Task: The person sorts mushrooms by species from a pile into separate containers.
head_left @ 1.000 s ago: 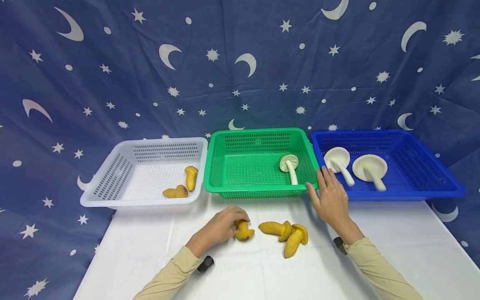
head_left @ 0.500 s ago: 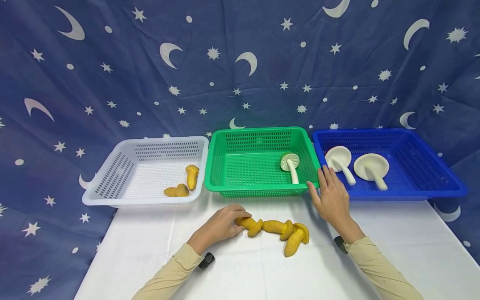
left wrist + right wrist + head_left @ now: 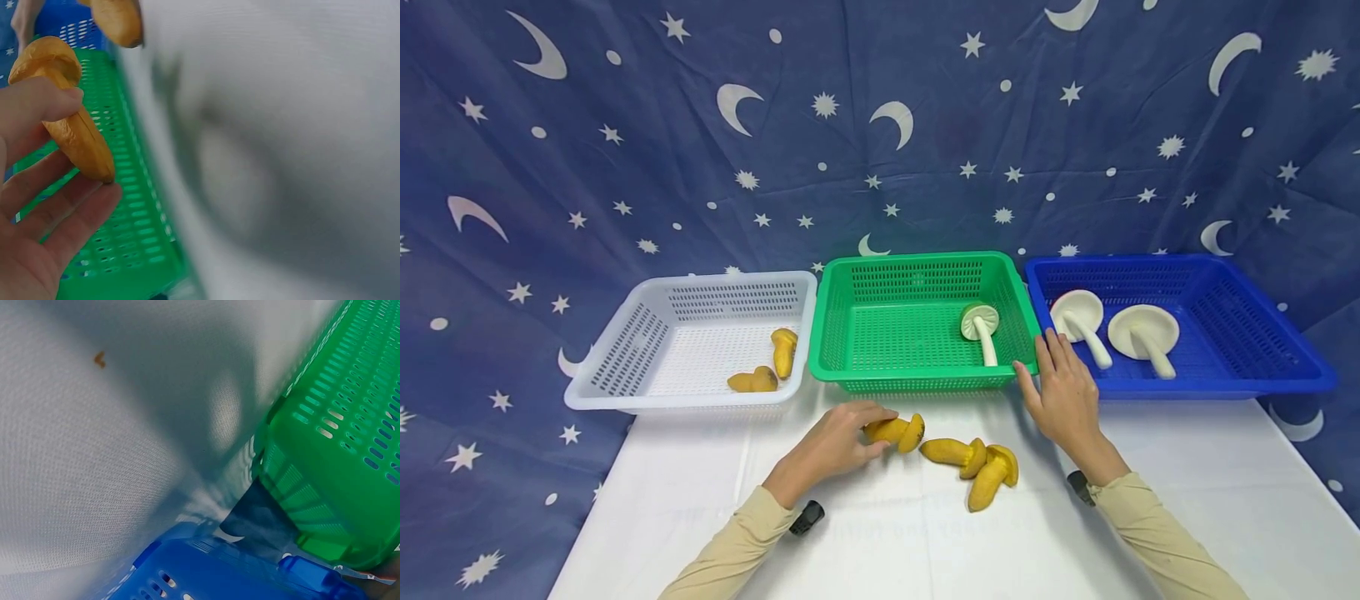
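In the head view my left hand [image 3: 831,446] pinches a yellow model mushroom [image 3: 891,432] in front of the green basket [image 3: 917,377]. The left wrist view shows the thumb across its stem [image 3: 81,144] and the fingers on the other side. Two similar yellow mushrooms, one lying sideways [image 3: 951,452] and one slanted [image 3: 988,482], touch each other on the white cloth to its right. My right hand [image 3: 1063,404] rests with extended fingers where the green basket's front corner meets the blue basket [image 3: 1225,386].
A white basket [image 3: 681,402] at the left contains two yellow mushrooms [image 3: 783,353]. One pale-stemmed mushroom [image 3: 981,329] lies in the green basket. Two wide-capped white mushrooms [image 3: 1142,333] are in the blue one. A starry blue cloth [image 3: 820,150] hangs behind the baskets.
The mushroom in my left hand has turned from cap-down to nearly level, its cap pointing right. It has shifted slightly up and away from its neighbour. My right hand stays put.
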Available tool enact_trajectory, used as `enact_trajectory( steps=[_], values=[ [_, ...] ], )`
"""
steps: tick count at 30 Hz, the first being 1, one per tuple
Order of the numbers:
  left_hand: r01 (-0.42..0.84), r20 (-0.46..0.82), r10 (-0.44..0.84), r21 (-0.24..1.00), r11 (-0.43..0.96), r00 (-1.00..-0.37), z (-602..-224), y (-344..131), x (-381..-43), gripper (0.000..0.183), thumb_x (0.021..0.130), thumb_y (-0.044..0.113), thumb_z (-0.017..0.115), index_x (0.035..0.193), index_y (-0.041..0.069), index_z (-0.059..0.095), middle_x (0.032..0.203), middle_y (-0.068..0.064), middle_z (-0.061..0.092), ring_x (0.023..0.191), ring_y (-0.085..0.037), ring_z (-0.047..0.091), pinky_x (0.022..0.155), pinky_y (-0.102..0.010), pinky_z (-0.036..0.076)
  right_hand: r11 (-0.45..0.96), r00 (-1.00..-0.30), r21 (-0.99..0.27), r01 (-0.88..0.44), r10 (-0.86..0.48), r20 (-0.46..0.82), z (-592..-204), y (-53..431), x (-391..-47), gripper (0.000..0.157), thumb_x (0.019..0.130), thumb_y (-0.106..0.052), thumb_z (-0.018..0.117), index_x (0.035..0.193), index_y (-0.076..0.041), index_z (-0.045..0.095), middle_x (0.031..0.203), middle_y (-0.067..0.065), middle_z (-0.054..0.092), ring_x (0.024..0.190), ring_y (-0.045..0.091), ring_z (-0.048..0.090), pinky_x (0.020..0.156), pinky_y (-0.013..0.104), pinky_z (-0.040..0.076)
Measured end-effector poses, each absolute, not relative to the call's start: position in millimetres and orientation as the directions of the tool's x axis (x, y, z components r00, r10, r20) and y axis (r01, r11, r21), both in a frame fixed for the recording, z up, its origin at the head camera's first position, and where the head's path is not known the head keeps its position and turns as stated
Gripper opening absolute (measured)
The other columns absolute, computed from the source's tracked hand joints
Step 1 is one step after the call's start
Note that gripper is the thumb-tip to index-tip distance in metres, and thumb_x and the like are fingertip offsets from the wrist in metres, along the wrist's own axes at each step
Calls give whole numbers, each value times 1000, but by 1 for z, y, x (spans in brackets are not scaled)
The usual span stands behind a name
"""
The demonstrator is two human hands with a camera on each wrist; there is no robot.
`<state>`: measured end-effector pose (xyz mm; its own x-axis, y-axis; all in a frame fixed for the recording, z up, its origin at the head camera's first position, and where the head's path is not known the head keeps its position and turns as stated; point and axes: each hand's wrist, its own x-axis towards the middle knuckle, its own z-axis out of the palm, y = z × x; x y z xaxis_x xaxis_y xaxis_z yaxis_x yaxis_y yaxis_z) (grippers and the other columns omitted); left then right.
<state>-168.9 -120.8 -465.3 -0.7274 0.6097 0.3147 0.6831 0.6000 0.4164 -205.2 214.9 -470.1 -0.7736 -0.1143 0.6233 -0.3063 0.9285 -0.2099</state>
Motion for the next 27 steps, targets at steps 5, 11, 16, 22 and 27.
enact_trajectory(
  steps=[5, 11, 16, 22, 27],
  values=[
    [674, 347, 579, 432, 600, -738, -452, -126, -166, 34, 73, 21, 68, 106, 15, 63, 103, 5, 60, 91, -6, 53, 75, -20, 46, 929, -774, -208, -306, -116, 622, -469, 215, -205, 58, 86, -40, 48, 125, 3, 45, 131, 22, 39, 123, 35, 32, 91, 53, 34],
    [693, 397, 568, 436, 574, -721, -441, -133, -167, 34, 74, 19, 69, 107, 14, 63, 99, 5, 60, 86, -8, 52, 72, -19, 46, 929, -777, -212, -304, -113, 619, -469, 214, -205, 58, 86, -39, 49, 124, 4, 45, 130, 22, 40, 121, 37, 34, 91, 53, 33],
    [703, 433, 555, 435, 562, -711, -431, -139, -169, 33, 74, 18, 69, 107, 13, 63, 96, 4, 60, 81, -8, 52, 67, -20, 46, 927, -780, -222, -303, -108, 616, -469, 214, -206, 57, 86, -39, 48, 124, 3, 45, 131, 21, 39, 122, 36, 33, 91, 54, 33],
    [694, 458, 523, 421, 585, -719, -420, -147, -172, 34, 72, 17, 70, 105, 12, 64, 96, 4, 61, 80, -7, 53, 66, -18, 48, 926, -779, -224, -305, -107, 618, -469, 214, -206, 58, 86, -40, 48, 125, 3, 45, 131, 21, 39, 122, 36, 33, 91, 54, 34],
    [687, 476, 500, 423, 591, -723, -413, -154, -174, 35, 72, 16, 69, 106, 10, 63, 97, 3, 61, 77, -7, 53, 64, -21, 49, 925, -784, -228, -305, -108, 611, -468, 215, -205, 57, 85, -38, 50, 125, 3, 45, 132, 21, 39, 122, 36, 33, 91, 55, 33]
  ],
)
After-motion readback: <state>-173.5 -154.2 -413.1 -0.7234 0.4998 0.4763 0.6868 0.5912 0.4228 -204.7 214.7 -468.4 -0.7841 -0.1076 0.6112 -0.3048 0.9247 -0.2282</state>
